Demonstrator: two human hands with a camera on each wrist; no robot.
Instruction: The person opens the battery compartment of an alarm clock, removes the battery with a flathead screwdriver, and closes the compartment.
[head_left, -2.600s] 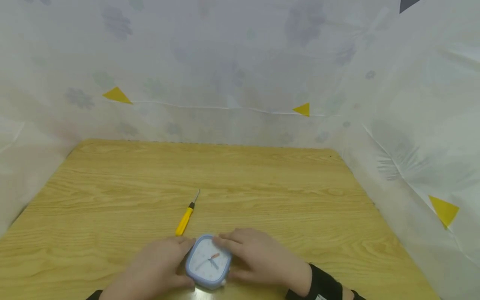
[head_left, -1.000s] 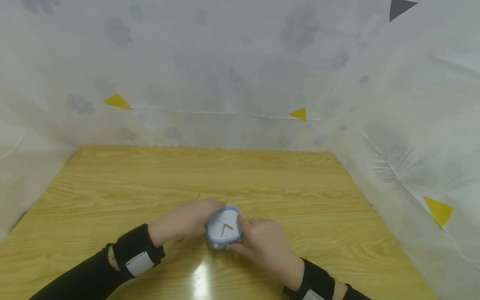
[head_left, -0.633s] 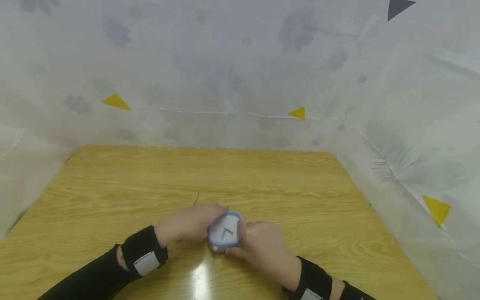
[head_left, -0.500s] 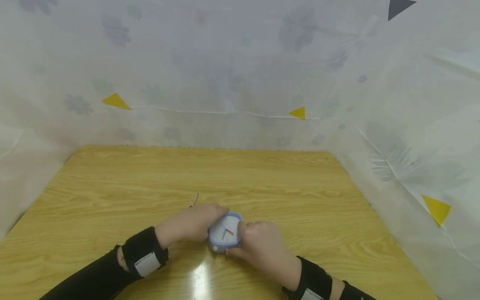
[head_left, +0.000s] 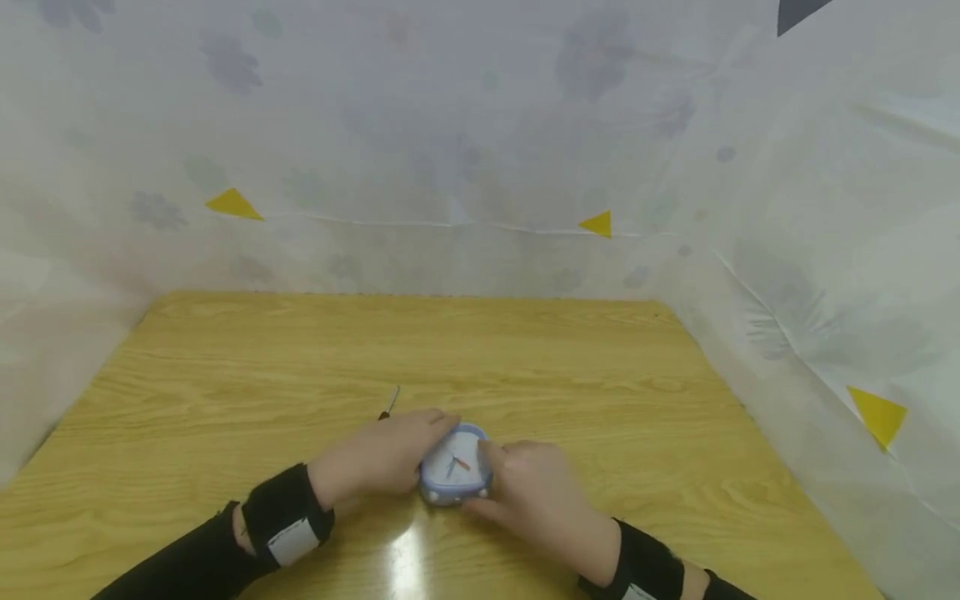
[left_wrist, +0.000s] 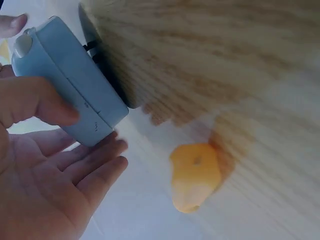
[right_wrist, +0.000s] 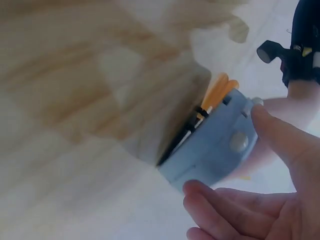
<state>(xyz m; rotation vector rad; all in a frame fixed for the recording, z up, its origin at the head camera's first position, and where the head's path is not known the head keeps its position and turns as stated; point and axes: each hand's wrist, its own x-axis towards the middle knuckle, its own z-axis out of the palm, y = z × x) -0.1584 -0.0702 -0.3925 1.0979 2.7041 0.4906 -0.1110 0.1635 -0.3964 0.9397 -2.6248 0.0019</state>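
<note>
A small light-blue alarm clock (head_left: 459, 471) with a rounded-square white face and small white knobs on its near side sits between both hands, in the middle of the head view. My left hand (head_left: 382, 454) grips its left side, the thumb lying along the blue casing (left_wrist: 75, 85) in the left wrist view. My right hand (head_left: 536, 483) holds the right side, index finger at the face's edge and thumb below. A screwdriver (head_left: 392, 402) lies just beyond the left hand, which hides its handle in the head view; its yellow-orange handle (left_wrist: 195, 172) shows in the left wrist view.
The wood-grain table (head_left: 525, 358) stretches away to a back edge against a pale, flower-printed sheet (head_left: 420, 125). Sheeting also borders both sides, with yellow triangles (head_left: 597, 223) on it. Black bands (head_left: 288, 508) wrap the wrists.
Over the earlier frames, the clock has shifted away from me and slightly right, turning in the hands. The left hand has moved in front of the screwdriver's handle. Latest movement is slight.
</note>
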